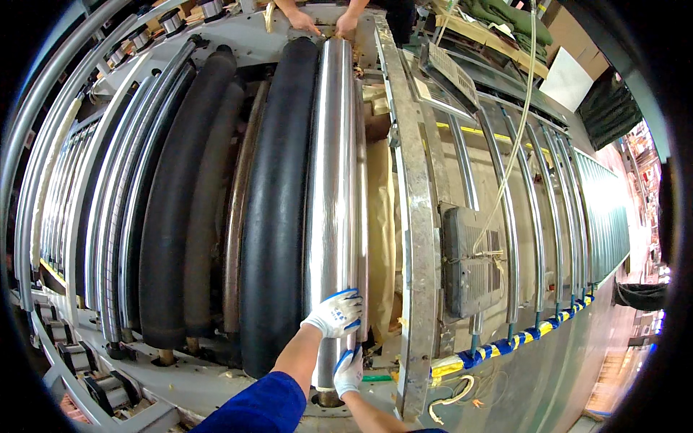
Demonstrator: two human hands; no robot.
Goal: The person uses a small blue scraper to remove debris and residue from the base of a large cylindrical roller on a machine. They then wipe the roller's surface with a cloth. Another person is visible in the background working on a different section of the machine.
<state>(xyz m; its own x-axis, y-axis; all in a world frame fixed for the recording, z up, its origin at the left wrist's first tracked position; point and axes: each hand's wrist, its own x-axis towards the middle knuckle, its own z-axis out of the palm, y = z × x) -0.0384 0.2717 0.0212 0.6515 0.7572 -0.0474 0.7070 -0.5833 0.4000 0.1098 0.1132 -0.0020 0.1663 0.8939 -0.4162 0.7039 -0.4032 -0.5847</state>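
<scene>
A shiny metal roller (pixel 330 189) lies lengthwise in the machine frame. My left hand (pixel 338 313), in a white glove with a blue edge, rests over the roller's near part. Lower down, near the roller's end, my right hand (pixel 349 371) in a matching glove lies against its right side. Whether the fingers of either hand grip the roller cannot be told. Just left of it runs a thick black rubber-covered roller (pixel 279 200). At the roller's far end are a co-worker's bare hands (pixel 325 21), one with a small thin item. The roller's near shaft end (pixel 327 399) sits in the frame.
More black rollers (pixel 181 205) and thin metal rollers (pixel 116 216) fill the left side. To the right run a metal crossbeam (pixel 419 216), tied grey vented units (pixel 474 262), a hanging cord (pixel 522 130) and a rail wrapped in blue and yellow tape (pixel 506 346).
</scene>
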